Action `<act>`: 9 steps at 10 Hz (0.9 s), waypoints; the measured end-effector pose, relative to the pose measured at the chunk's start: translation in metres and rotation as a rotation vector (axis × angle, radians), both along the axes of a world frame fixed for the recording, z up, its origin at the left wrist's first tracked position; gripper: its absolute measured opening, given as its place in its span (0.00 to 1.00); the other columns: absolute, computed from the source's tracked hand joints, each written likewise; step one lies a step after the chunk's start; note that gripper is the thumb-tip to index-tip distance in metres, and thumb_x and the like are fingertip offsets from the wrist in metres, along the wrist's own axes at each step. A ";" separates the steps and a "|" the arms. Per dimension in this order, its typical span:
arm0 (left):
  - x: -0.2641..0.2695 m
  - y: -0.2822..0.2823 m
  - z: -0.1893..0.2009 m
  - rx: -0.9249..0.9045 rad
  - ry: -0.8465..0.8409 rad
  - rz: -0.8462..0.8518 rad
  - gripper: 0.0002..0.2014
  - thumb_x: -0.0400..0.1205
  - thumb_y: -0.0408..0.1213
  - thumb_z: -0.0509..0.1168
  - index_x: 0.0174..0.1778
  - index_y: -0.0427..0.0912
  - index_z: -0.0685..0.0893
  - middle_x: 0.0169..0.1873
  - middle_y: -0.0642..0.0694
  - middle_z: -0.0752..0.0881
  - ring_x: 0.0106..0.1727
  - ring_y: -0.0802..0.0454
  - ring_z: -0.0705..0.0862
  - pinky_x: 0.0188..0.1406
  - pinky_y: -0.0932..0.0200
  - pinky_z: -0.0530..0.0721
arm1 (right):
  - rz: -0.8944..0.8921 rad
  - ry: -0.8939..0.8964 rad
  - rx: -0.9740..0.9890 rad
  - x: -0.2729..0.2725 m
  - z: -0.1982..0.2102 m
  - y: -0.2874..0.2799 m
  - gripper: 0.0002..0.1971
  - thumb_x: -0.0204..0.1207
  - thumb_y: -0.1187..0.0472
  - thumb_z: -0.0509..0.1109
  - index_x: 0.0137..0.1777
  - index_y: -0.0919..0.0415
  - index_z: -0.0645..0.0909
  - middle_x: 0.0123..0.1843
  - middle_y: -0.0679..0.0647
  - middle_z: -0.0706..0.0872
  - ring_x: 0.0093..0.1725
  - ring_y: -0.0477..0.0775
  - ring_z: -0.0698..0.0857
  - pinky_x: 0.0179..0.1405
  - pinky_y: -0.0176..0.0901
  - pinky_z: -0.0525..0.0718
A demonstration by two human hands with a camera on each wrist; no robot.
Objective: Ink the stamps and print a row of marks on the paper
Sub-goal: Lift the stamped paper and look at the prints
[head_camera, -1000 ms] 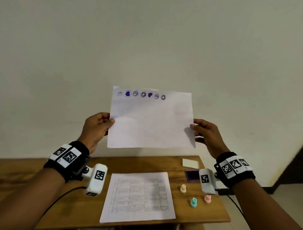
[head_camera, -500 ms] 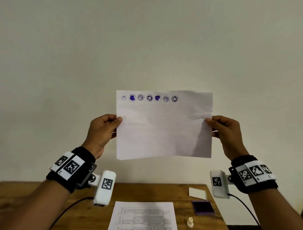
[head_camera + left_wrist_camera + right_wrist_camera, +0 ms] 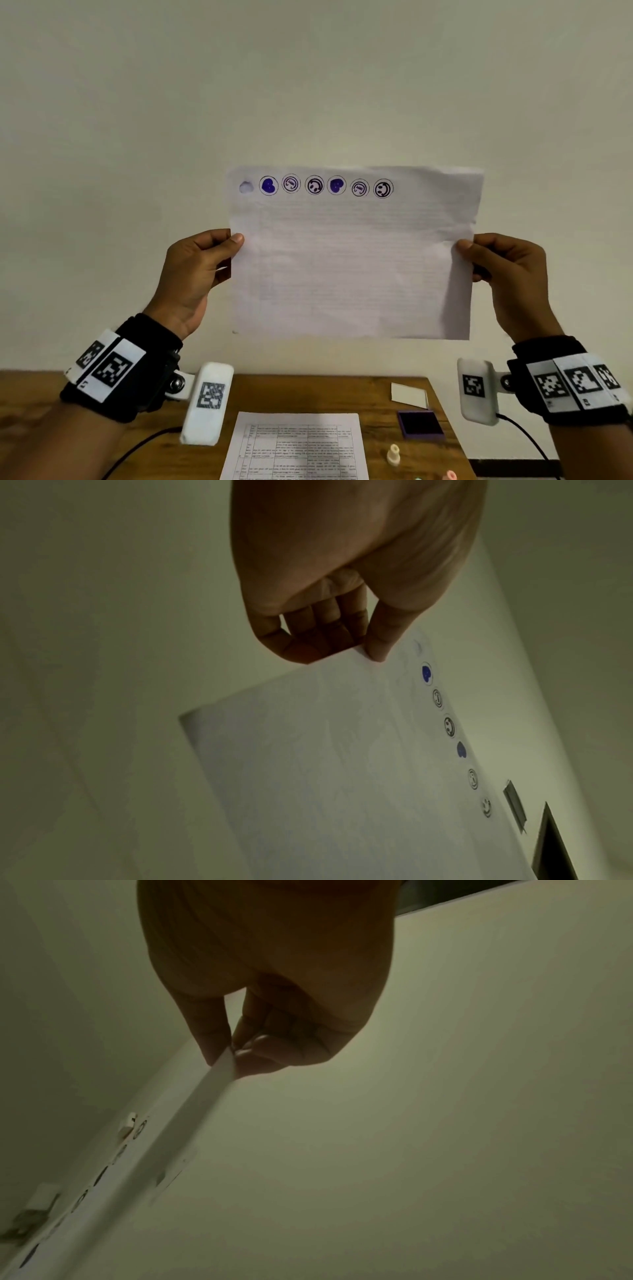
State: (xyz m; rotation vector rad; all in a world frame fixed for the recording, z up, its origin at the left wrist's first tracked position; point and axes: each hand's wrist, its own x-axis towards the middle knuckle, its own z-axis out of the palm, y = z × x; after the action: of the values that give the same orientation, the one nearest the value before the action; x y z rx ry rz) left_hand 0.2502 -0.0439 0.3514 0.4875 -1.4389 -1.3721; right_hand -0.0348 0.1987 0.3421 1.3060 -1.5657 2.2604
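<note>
Lifted higher off the desk (image 3: 308,394), the light, floppy paper (image 3: 352,267) stays pinched at both side edges by left hand (image 3: 198,270) and right hand (image 3: 507,274) fingers.

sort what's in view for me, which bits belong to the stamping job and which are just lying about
Part of the job:
- stamped paper, pinched at its side edges by the left hand and right hand
- row of marks
- purple ink pad
- cream stamp and pink stamp

Just lying about:
- printed form
- white card
- wooden table
</note>
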 end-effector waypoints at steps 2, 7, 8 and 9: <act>0.002 -0.001 -0.003 -0.007 -0.006 0.003 0.02 0.79 0.33 0.71 0.44 0.41 0.89 0.40 0.46 0.90 0.37 0.52 0.87 0.45 0.57 0.83 | 0.009 0.024 0.014 0.003 -0.004 -0.001 0.17 0.76 0.72 0.73 0.30 0.53 0.90 0.24 0.46 0.83 0.26 0.48 0.74 0.25 0.34 0.73; 0.002 -0.005 -0.013 -0.025 0.011 0.010 0.05 0.80 0.31 0.69 0.41 0.43 0.89 0.34 0.52 0.91 0.33 0.57 0.88 0.32 0.66 0.85 | 0.005 0.036 0.055 0.004 -0.015 -0.005 0.17 0.76 0.72 0.73 0.31 0.52 0.90 0.23 0.47 0.83 0.25 0.46 0.75 0.25 0.33 0.73; 0.002 -0.006 -0.015 -0.025 0.018 0.009 0.05 0.79 0.31 0.69 0.40 0.43 0.89 0.34 0.53 0.91 0.33 0.57 0.88 0.32 0.66 0.85 | -0.004 0.040 0.065 0.004 -0.016 -0.006 0.17 0.76 0.72 0.74 0.30 0.52 0.90 0.23 0.47 0.83 0.25 0.45 0.76 0.25 0.33 0.74; 0.001 -0.007 -0.016 -0.022 0.017 0.008 0.05 0.79 0.31 0.70 0.40 0.44 0.89 0.34 0.53 0.91 0.34 0.57 0.87 0.34 0.64 0.84 | -0.001 0.043 0.067 0.003 -0.018 -0.006 0.17 0.76 0.72 0.74 0.30 0.53 0.90 0.23 0.48 0.83 0.25 0.47 0.76 0.25 0.34 0.73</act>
State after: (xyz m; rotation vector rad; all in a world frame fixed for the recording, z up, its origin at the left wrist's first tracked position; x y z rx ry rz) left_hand 0.2513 -0.0505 0.3356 0.4656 -1.4355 -1.3493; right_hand -0.0322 0.1931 0.3243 1.3598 -1.6411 2.1819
